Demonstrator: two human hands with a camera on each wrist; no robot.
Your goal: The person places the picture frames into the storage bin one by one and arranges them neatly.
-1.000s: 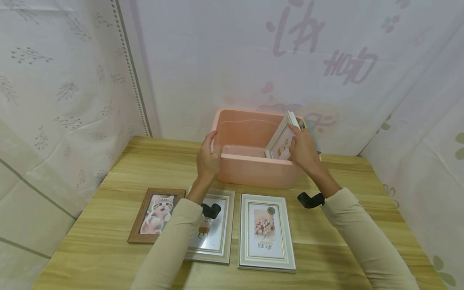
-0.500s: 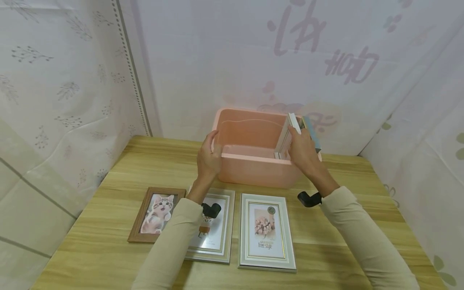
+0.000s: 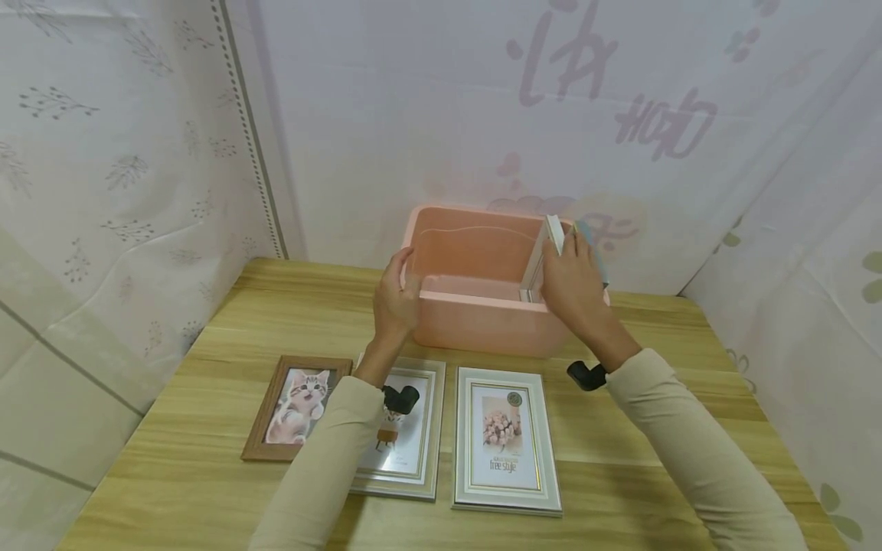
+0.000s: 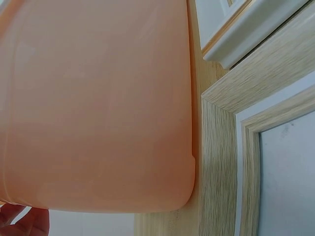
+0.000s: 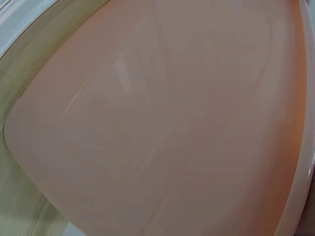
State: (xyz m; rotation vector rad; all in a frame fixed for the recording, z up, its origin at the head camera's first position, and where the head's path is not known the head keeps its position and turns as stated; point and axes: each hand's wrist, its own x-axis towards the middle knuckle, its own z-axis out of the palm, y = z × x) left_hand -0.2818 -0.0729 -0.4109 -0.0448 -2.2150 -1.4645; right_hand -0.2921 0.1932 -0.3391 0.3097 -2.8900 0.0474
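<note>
A pink plastic bin [image 3: 482,325] stands at the back of the wooden table. My left hand [image 3: 397,297] grips its left rim, and fingertips [image 4: 29,223] show at the rim in the left wrist view. Inside the bin, at its right end, a white picture frame [image 3: 536,264] stands on edge, nearly upright. My right hand [image 3: 573,283] holds the white frame's upper part from the near side, its thumb left of the edge and fingers right of it. Beyond those fingers shows a blue-edged frame [image 3: 594,252], partly hidden. Only the bin's outer wall [image 5: 147,118] fills most of the right wrist view.
In front of the bin lie a brown-framed kitten picture [image 3: 299,405], a pale wood-grained frame [image 3: 430,428] partly under my left forearm, and a white frame with a flower print [image 3: 506,440]. Patterned fabric [image 3: 386,122] hangs behind the table [image 3: 620,490].
The white frame inside the bin has tilted from leaning to nearly upright, toward the right end. My right hand's fingers have shifted farther over its top. My left hand stays on the rim.
</note>
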